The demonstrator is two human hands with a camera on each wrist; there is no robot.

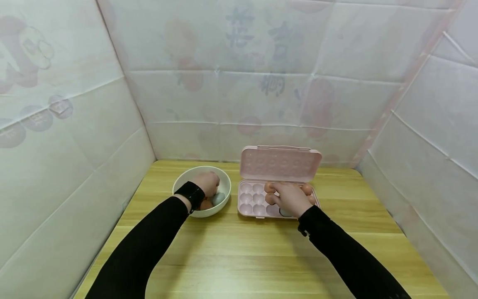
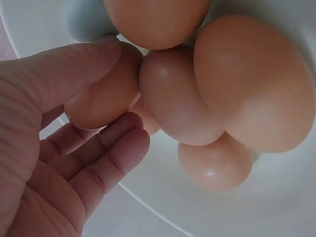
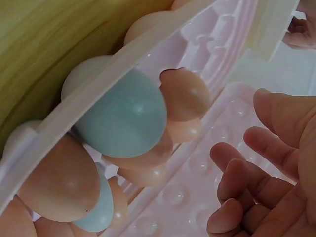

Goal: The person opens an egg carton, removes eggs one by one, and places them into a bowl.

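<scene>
In the left wrist view my left hand [image 2: 54, 153] has its thumb and fingers around a brown egg [image 2: 106, 94], pinching it among other brown eggs [image 2: 256, 84] and a pale blue-green egg [image 2: 89, 19]. These lie in a white bowl [image 1: 179, 180] at the left of the table. My right hand [image 1: 293, 199] is over the pink egg box [image 1: 245, 200], which stands with its lid [image 1: 280, 164] raised. Its fingers are loosely bent and hold nothing in the right wrist view. Brown eggs [image 3: 59, 180] and blue-green eggs [image 3: 121, 116] sit in the box's right part; the hand hides some.
The wooden table [image 1: 224, 257] has white, faintly printed sheets [image 1: 224, 99] standing behind it and at both sides. The bowl and the box are near its back edge, with a gap between them. Unfilled egg cups [image 1: 257, 189] show on the box's left.
</scene>
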